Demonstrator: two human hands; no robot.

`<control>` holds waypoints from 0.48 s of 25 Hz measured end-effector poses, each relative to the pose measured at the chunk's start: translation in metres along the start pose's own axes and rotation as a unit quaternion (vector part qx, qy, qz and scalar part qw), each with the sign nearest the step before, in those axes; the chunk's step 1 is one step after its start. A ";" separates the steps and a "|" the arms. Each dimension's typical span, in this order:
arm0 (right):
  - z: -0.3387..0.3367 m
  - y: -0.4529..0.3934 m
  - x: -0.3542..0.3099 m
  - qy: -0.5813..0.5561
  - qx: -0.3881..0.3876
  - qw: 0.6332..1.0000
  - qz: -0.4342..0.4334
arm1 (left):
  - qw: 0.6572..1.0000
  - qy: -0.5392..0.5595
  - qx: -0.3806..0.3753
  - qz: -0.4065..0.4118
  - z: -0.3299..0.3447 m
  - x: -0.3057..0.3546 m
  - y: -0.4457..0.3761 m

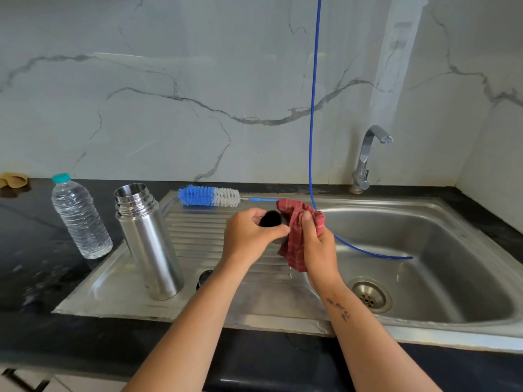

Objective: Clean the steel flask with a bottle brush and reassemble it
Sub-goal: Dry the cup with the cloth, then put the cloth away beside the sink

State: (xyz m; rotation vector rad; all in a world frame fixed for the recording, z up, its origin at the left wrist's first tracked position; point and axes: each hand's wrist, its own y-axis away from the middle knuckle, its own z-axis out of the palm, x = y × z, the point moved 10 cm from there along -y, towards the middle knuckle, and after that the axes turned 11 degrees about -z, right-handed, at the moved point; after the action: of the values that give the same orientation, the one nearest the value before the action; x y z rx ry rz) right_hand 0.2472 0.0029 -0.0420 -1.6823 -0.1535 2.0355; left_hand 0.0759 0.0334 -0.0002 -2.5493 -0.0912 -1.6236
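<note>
The steel flask [148, 241] stands open and upright on the sink's drainboard [198, 236], at the left. Its cup-shaped cap [271, 219], dark inside, is held by my left hand [249, 236] above the drainboard. My right hand [317, 244] grips a red checked cloth [294, 230] pressed against the cap. The bottle brush [209, 196], with blue and white bristles, lies along the back rim of the sink. A small dark stopper [204, 278] sits on the drainboard beside the flask, partly hidden by my left forearm.
A clear plastic water bottle [79, 216] with a teal cap stands on the black counter left of the flask. A thin blue hose [312, 123] hangs down into the steel basin [438, 250]. The tap [368, 157] stands behind the basin.
</note>
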 end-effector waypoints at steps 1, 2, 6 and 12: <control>-0.002 0.001 0.004 -0.023 0.019 0.999 0.021 | 0.999 -0.039 0.006 0.003 -0.008 0.004 -0.007; -0.006 0.001 0.008 -0.036 0.045 0.997 0.043 | 0.997 -0.079 0.008 0.005 -0.015 0.008 -0.017; -0.026 0.001 0.021 -0.077 0.132 0.984 0.092 | 0.968 -0.251 -0.012 -0.027 -0.016 0.010 -0.059; -0.018 0.002 0.035 -0.156 0.106 0.969 0.162 | 0.921 -0.382 -0.046 -0.051 0.009 -0.004 -0.096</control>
State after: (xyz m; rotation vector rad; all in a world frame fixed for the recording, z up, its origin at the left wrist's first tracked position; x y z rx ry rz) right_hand 0.2594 0.0122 -0.0778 -1.3148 0.2438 2.4503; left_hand 0.0718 0.1303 -0.0012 -3.1310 -0.2192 -0.5631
